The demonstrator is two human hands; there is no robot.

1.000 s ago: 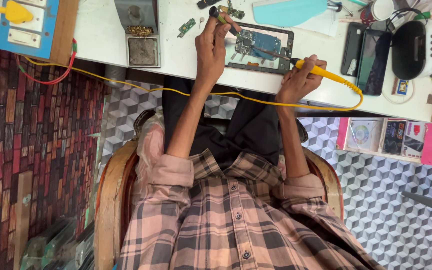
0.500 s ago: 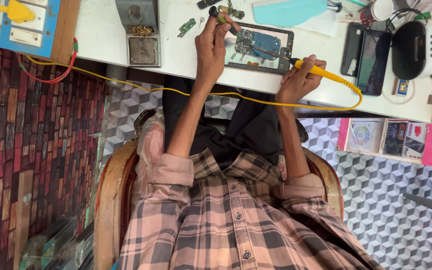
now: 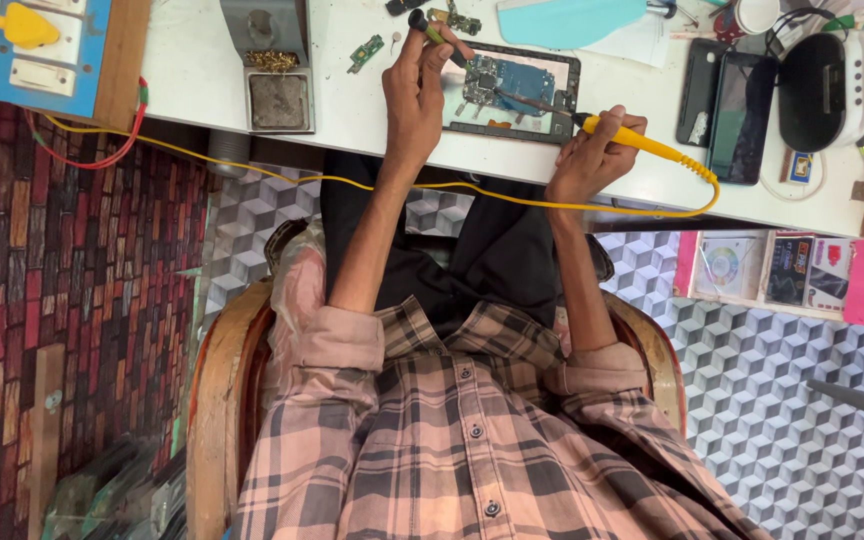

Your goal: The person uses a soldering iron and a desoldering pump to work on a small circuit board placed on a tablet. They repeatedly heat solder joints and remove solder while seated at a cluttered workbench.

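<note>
An opened phone with its blue circuit board exposed lies on the white table. My left hand rests at the phone's left edge and grips a thin tool with a black and green handle. My right hand holds a yellow soldering iron. Its metal tip reaches leftward over the board. The iron's yellow cord hangs along the table's front edge toward the left.
A metal iron stand with brass wool and a small green board lie left of the phone. A blue switch panel sits far left. Dark phones and a white device lie right. I sit in a wooden chair.
</note>
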